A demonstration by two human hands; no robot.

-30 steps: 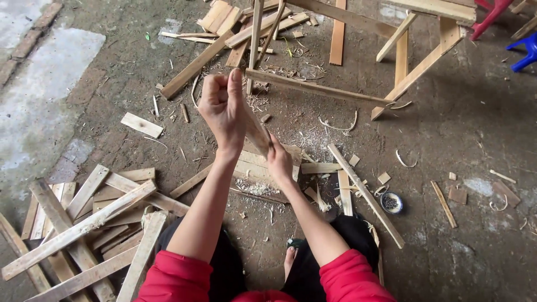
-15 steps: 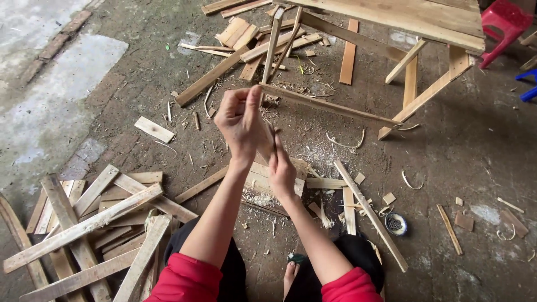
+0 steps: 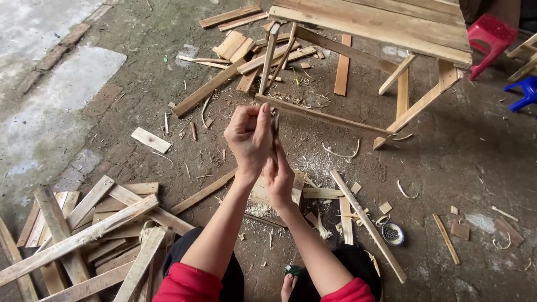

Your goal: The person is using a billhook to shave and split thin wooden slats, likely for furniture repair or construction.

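My left hand (image 3: 249,137) is raised in front of me, fingers curled around the top of a thin dark sliver of wood (image 3: 275,124) that stands nearly upright. My right hand (image 3: 278,176) sits just below and touches the left, gripping the sliver's lower part. Most of the sliver is hidden by the fingers. Both hands hover above a pale wooden block (image 3: 262,197) with shavings on the dirt floor. Red sleeves cover my upper arms.
A rough wooden bench (image 3: 391,25) with slanted legs stands ahead at the right, beside a red stool (image 3: 489,33) and a blue stool (image 3: 523,92). A pile of slats (image 3: 84,235) lies lower left. A small round tin (image 3: 393,234) and loose offcuts lie to the right.
My hands have drawn together, so that the right now touches the left. The sliver has turned more upright. The view has shifted, so the bench shows more.
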